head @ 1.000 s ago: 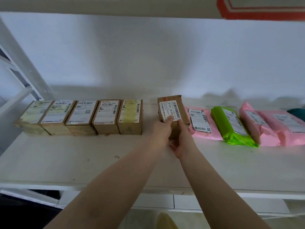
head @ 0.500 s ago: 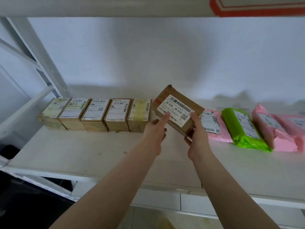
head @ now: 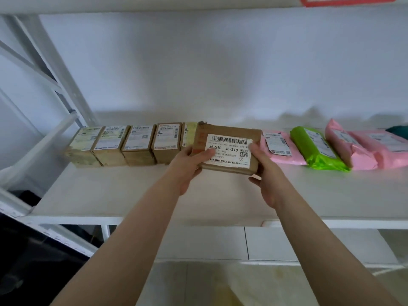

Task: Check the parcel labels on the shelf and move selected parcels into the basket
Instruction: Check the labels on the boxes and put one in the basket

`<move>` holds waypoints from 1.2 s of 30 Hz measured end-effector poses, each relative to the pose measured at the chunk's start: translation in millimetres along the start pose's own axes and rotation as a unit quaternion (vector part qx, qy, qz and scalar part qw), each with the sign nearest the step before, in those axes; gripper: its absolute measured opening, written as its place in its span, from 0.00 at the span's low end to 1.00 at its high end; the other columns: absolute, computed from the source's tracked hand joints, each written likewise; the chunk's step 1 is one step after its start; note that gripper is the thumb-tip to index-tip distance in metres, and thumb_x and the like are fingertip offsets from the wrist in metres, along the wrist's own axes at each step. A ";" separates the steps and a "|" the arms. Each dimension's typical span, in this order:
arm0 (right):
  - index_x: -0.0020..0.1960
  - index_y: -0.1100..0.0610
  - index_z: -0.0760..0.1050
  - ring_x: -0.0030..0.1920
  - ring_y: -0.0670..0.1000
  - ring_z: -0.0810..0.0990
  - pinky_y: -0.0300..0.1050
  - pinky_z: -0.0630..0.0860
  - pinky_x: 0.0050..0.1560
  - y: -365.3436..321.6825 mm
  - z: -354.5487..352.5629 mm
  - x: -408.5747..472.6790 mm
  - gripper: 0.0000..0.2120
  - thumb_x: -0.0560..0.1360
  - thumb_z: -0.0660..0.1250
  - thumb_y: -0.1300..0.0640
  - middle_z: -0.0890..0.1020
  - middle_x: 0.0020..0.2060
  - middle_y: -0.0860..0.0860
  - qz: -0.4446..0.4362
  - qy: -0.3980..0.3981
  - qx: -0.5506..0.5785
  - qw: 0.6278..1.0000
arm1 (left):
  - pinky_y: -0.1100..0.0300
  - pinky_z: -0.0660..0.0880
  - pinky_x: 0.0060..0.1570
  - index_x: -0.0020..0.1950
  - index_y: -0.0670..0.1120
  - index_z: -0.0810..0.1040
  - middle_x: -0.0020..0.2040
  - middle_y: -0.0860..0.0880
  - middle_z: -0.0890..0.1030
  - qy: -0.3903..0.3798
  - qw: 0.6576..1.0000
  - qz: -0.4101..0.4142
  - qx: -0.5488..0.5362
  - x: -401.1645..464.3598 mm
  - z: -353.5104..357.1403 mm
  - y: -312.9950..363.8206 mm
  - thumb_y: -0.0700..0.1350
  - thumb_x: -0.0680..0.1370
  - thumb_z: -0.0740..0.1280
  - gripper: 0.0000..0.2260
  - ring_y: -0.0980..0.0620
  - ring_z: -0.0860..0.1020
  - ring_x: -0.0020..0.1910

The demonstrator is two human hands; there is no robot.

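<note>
I hold a brown cardboard parcel [head: 227, 149] above the white shelf [head: 132, 195], its white label facing me and reading J6-S10. My left hand [head: 187, 166] grips its left end, thumb on the label's edge. My right hand [head: 267, 173] grips its right end. A row of several brown boxes [head: 123, 144] with labels stands on the shelf to the left; the rightmost one is partly hidden behind the held parcel. To the right lie a pink mailer bag [head: 280, 146], a green bag [head: 315, 149] and more pink bags [head: 371, 149]. No basket can be made out.
A white diagonal shelf brace [head: 50, 69] rises at the left. The upper shelf's underside [head: 198, 5] runs overhead. A dark green item [head: 397, 130] peeks out at the far right. Something yellowish [head: 231, 292] shows blurred below the shelf.
The parcel was lifted off the shelf from its gap in the row, turned level with the label toward me, and drawn closer. Both hands now hold its ends.
</note>
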State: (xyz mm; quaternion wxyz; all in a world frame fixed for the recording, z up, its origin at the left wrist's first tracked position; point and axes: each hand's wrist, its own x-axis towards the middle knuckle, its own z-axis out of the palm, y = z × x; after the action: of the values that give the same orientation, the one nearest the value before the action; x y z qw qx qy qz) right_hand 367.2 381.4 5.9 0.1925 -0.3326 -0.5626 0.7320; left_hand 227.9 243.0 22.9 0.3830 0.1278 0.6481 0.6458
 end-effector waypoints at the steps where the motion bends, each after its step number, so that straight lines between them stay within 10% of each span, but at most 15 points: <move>1: 0.56 0.46 0.79 0.55 0.45 0.80 0.51 0.69 0.65 4.7 4.5 -8.2 0.13 0.76 0.65 0.41 0.86 0.48 0.42 -0.001 -0.013 -0.010 1.000 | 0.50 0.68 0.69 0.63 0.47 0.76 0.57 0.49 0.84 -0.002 1.000 0.000 -0.004 -7.8 -6.8 -1.6 0.44 0.72 0.75 0.21 0.52 0.80 0.57; 16: 0.56 0.47 0.80 0.52 0.41 0.82 0.45 0.71 0.59 68.9 -29.5 -168.3 0.17 0.70 0.67 0.42 0.87 0.49 0.42 -0.008 0.113 -0.003 0.994 | 0.52 0.71 0.66 0.67 0.44 0.71 0.54 0.48 0.85 -0.143 0.987 -0.038 0.059 -95.4 15.0 -57.5 0.38 0.69 0.76 0.28 0.49 0.82 0.54; 36: 0.51 0.53 0.81 0.47 0.48 0.80 0.43 0.74 0.48 169.6 -445.2 -475.5 0.08 0.76 0.68 0.50 0.86 0.41 0.45 0.028 0.449 0.132 0.883 | 0.50 0.71 0.67 0.66 0.44 0.68 0.56 0.50 0.84 -0.459 0.849 -0.147 0.216 -274.8 482.6 -264.0 0.39 0.70 0.75 0.27 0.53 0.82 0.54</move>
State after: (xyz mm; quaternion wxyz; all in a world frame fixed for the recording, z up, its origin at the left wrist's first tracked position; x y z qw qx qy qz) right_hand 1031.2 329.5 -91.8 0.4464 -0.6125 -0.3046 0.5769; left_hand 819.1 383.0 -71.4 0.6897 0.3927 0.5329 0.2935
